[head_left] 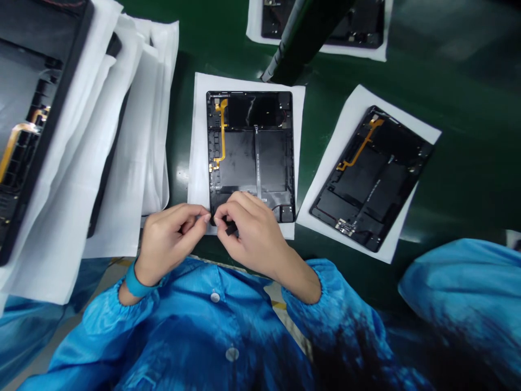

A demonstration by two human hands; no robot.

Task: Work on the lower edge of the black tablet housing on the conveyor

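Our left hand (169, 236) and right hand (248, 228) pinch a small dark part (231, 229) between fingertips at the near edge of the open tablet (250, 155). Risk, as we judge it: the tiny piece slipping from the pinch, or a finger snagging the thin orange flex cable (222, 136). Tablet: rigid black frame, matte panels, on white paper sheet (199, 136); worktop (468, 81) smooth green.

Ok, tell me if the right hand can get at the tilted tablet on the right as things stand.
Probably yes. The right hand is at the near edge of the middle tablet, pinching a small black piece, and only bare green mat lies between it and the tilted tablet.
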